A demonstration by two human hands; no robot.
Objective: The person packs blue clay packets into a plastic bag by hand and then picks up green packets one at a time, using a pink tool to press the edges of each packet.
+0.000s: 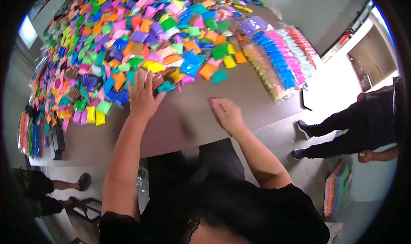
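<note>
A big heap of small coloured packets (128,43) in shiny wrapping covers the far side of the brown table (201,111). At its near edge my left hand (144,94) lies palm down with fingers spread, the fingertips among the packets. Yellow and brown packets (157,80) are beside those fingers, and a teal packet (166,87) sits by the thumb. My right hand (229,115) rests on the table to the right, fingers curled together. A small spot of pink (214,101) shows at its fingertips; I cannot tell what it is.
Clear bags of packets in coloured rows (278,58) lie at the table's right end. Another row bundle (28,135) and a black object (57,141) are at the left end. One person (364,115) stands at the right; another's legs (47,190) show lower left. A bundle (337,190) is on the floor.
</note>
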